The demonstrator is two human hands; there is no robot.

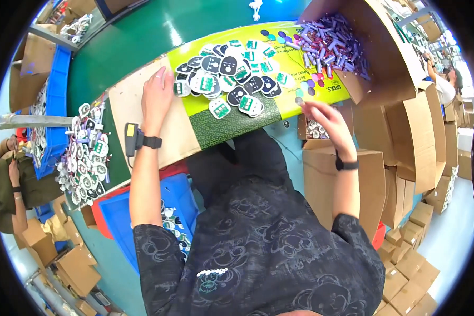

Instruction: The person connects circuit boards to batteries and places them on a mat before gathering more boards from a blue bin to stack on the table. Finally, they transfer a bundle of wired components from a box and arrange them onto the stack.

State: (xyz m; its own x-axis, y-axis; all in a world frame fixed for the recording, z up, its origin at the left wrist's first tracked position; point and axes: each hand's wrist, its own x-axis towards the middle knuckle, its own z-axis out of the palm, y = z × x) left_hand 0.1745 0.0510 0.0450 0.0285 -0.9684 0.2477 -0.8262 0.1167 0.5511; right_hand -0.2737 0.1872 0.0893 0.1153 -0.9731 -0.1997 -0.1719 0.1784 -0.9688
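Note:
My left hand (158, 98) lies flat and open on a tan cardboard sheet (134, 108), beside a pile of rounded black and white plastic pieces (228, 66), some with green circuit boards. Nothing shows in its grasp. My right hand (327, 122) hovers at the table's near right edge with its fingers loosely bent and apart. Close to its fingertips lies a small greyish disc (299, 100); whether they touch it is unclear. Several coloured discs (310, 83) lie beyond this hand. Below it, an open carton (315, 129) holds small white parts.
A tipped cardboard box (384, 47) spills purple cylinders (332, 45) at the far right. More white pieces (87, 158) are heaped on the left. A blue bin (126, 216) stands beside my left arm. Cartons (347, 184) crowd the right; another person's arm (17, 195) shows far left.

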